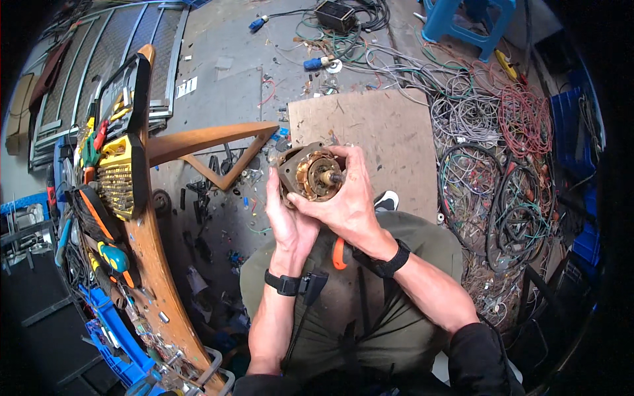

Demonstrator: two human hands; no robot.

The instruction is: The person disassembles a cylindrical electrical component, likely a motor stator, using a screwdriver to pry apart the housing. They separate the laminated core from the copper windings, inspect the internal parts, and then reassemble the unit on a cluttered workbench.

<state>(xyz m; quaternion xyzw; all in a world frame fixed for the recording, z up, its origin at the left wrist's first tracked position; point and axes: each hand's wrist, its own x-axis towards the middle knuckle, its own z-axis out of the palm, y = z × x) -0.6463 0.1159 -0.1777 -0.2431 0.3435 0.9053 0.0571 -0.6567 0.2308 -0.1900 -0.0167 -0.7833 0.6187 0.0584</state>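
Above my lap I hold an opened electric motor with a square grey flange, a ring of copper windings and a shaft end pointing to the right. My left hand supports it from below and the left side, with the thumb up along the flange. Wrapped over the right side, my right hand has its thumb across the motor's near edge and its fingers around the far side. An orange-handled tool shows between my legs, partly hidden by the right wrist.
A flattened cardboard sheet lies ahead. To the left a wooden bench carries a yellow bit set, hand tools and blue bins. Tangled wires cover the floor at right, below a blue stool. Scraps litter the floor.
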